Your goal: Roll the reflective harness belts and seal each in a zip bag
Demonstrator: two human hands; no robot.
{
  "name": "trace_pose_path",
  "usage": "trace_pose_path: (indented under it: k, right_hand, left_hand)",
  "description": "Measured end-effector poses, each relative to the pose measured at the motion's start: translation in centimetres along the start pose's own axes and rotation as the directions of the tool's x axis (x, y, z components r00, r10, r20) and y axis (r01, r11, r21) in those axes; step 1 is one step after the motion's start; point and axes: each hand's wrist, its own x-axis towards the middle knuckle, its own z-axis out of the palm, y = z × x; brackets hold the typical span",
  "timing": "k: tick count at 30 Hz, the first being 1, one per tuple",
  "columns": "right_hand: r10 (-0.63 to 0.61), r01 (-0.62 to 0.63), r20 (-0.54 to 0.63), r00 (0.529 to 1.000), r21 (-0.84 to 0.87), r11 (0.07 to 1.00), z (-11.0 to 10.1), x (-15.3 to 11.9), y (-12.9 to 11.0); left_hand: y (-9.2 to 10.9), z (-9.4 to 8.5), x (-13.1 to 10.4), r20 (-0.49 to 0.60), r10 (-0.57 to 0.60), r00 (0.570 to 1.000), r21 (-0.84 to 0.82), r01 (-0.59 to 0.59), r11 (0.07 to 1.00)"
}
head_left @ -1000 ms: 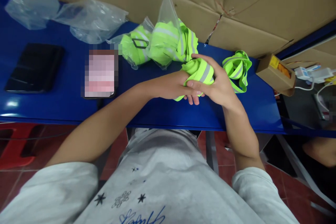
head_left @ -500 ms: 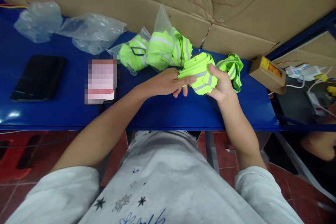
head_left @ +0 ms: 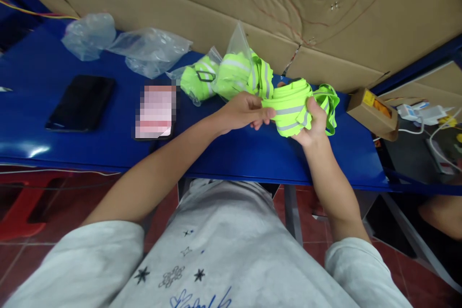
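A folded bundle of neon-yellow reflective strap [head_left: 291, 106] with grey stripes is held above the blue table [head_left: 231, 161]. My right hand [head_left: 313, 122] is wrapped round its right side, thumb on the front. At the left end, my left hand [head_left: 249, 111] pinches the strap between thumb and fingers. Behind my right hand lies another loose coil of yellow strap [head_left: 330, 101]. Left of the held bundle sit two clear bags with yellow strap inside, one bag [head_left: 234, 74] taller and one bag [head_left: 198, 82] showing a black buckle. More strap [head_left: 266, 77] lies beside the taller bag.
Crumpled clear plastic bags [head_left: 155, 50] lie along the cardboard wall [head_left: 202, 5]. A phone [head_left: 155, 113] with a blurred screen and a black flat case [head_left: 81, 103] rest at left. An open cardboard box [head_left: 373, 110] stands at right, near white cables. Another person's arm [head_left: 440, 214] shows at far right.
The view has shifted, so the table things appear farther right. My left fingers, earlier stretched along the bundle, are now drawn in and pinching its left end. My right hand keeps its hold.
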Motion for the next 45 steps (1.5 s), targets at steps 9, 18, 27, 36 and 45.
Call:
trace_pose_path:
  k: [9,18,27,36,45]
  right_hand:
    - [-0.041,0.049,-0.191,0.981,0.035,0.998,2.1,-0.1,0.9]
    - [-0.085,0.101,-0.215,0.973,0.066,0.993,2.2,-0.2,1.6]
    - [0.054,-0.037,-0.133,0.99,0.125,0.991,2.6,-0.1,1.9]
    - [0.017,0.02,-0.311,0.95,0.113,0.993,2.6,0.4,2.5]
    - [0.038,-0.008,-0.361,0.932,0.084,0.996,2.4,0.9,3.2]
  left_hand:
    - [-1.3,0.9,0.7,-0.518,0.098,0.85,0.027,-0.098,0.995]
    - [-1.9,0.2,0.5,-0.35,0.228,0.908,0.385,-0.082,0.919]
    - [-0.4,-1.0,-0.1,-0.315,0.198,0.928,0.819,0.161,0.551]
    - [2.7,-5.6,-1.8,-0.458,0.309,0.833,0.846,0.301,0.44]
    - [8.1,-21.6,-9.6,-0.821,0.321,0.472,0.532,0.837,0.129]
